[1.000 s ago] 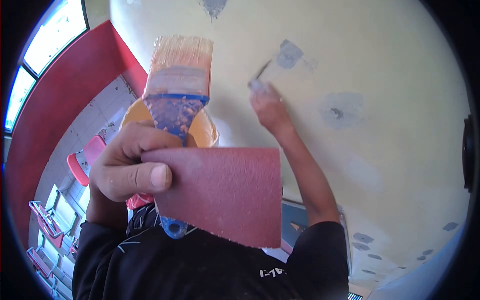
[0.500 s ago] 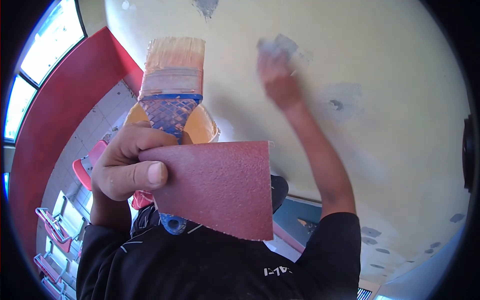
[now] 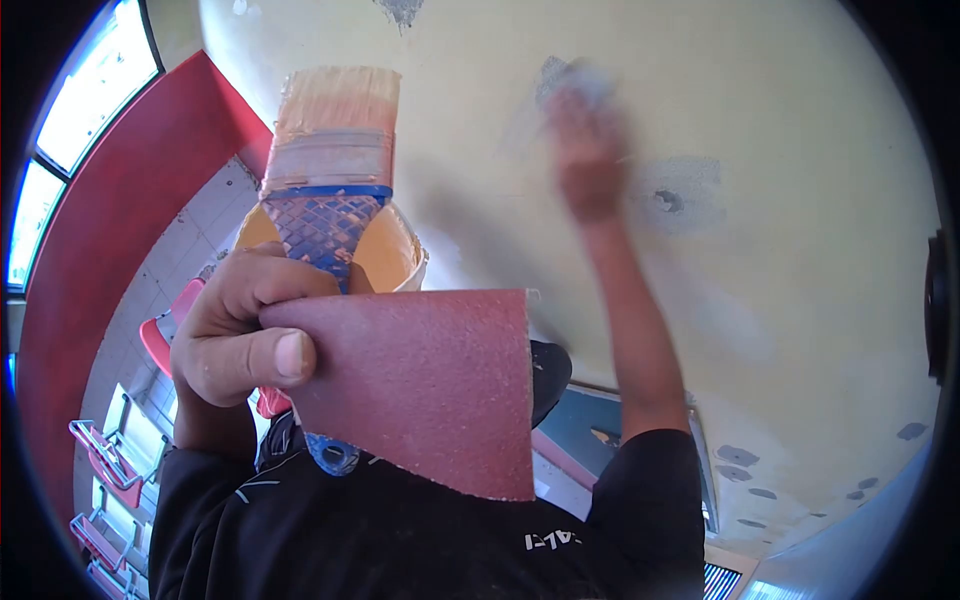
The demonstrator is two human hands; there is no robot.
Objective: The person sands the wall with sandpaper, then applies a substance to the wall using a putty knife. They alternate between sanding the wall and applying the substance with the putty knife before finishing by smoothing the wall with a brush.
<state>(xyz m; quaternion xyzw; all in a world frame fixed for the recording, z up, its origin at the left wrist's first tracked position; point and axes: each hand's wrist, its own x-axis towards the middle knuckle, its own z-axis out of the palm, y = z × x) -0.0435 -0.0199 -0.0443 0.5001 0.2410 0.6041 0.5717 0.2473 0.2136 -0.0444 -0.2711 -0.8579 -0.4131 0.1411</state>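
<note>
Left hand (image 3: 235,335) grips brush (image 3: 335,175), sandpaper (image 3: 425,385) and tub (image 3: 385,250) together below the wall (image 3: 800,200); right hand (image 3: 590,150), blurred, grip unclear, has swept from the upper grey patch (image 3: 685,195) rightward, so smoothing seems underway

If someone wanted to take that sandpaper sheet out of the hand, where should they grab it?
Probably by the free right edge of the sandpaper, coming from the right. The left hand pinches its left corner together with the brush, while the rest hangs flat and uncovered.
</note>
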